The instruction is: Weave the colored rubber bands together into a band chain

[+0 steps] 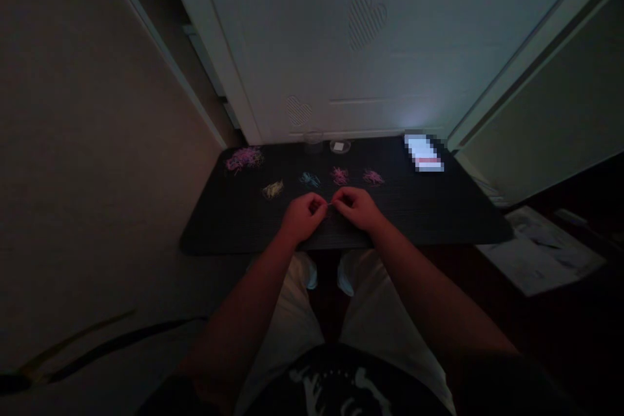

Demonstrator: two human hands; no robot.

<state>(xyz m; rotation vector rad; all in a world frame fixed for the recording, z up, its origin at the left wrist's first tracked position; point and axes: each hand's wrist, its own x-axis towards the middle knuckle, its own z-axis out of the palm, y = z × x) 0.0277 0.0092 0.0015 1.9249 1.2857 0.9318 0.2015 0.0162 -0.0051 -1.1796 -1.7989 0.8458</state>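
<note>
Near the front middle of the dark table, my left hand (303,216) and my right hand (358,207) are close together, fingertips pinched. Between them runs a short, thin, pale strand (329,203), held at both ends; it is too small and dim to tell its kind. Just beyond my hands lie small loose heaps of thin strands: a yellowish heap (273,189), a blue heap (310,179), a red-pink heap (340,175) and a pink heap (373,177). A larger mixed pink and purple heap (244,159) sits at the far left.
A clear round container (313,142) and a round lid-like piece with a white label (340,146) stand at the table's back edge. A lit, blurred-out phone-like screen (424,153) lies back right. The white door panel (302,45) rises right behind the black table (219,227).
</note>
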